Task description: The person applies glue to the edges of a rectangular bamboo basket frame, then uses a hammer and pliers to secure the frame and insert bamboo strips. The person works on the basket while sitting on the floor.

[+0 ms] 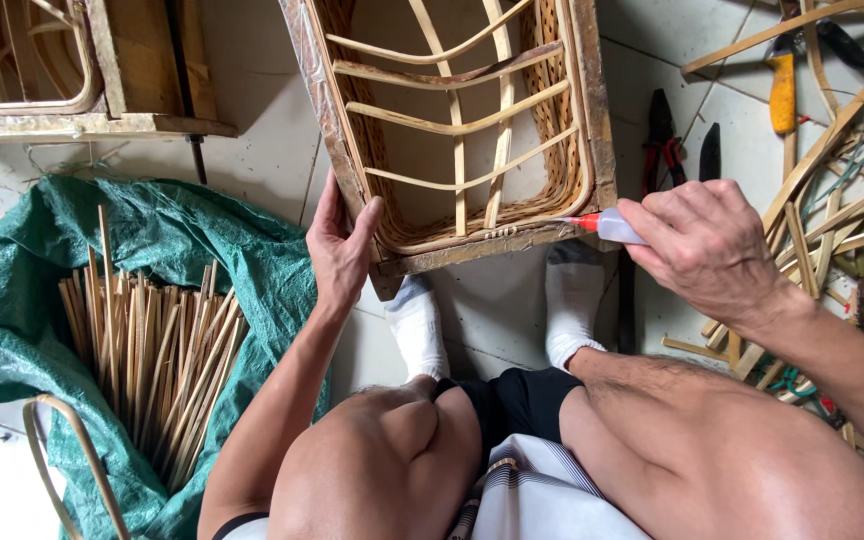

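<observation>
A wooden frame with woven rattan and curved cane strips point(457, 120) stands on the tiled floor in front of my feet. My left hand point(340, 243) grips its lower left corner, thumb on the front rail. My right hand point(704, 245) holds a small clear glue bottle with a red tip point(604, 226). The red nozzle touches the frame's bottom rail point(512, 240) near the right end, where the cane binding sits.
A green woven sack point(152, 240) full of cane sticks point(147, 350) lies at left. Pliers point(662, 140), a yellow-handled tool point(782, 90) and scattered cane offcuts point(842, 210) lie at right. Another wooden frame point(82, 70) stands at top left. My white-socked feet point(417, 325) rest below the frame.
</observation>
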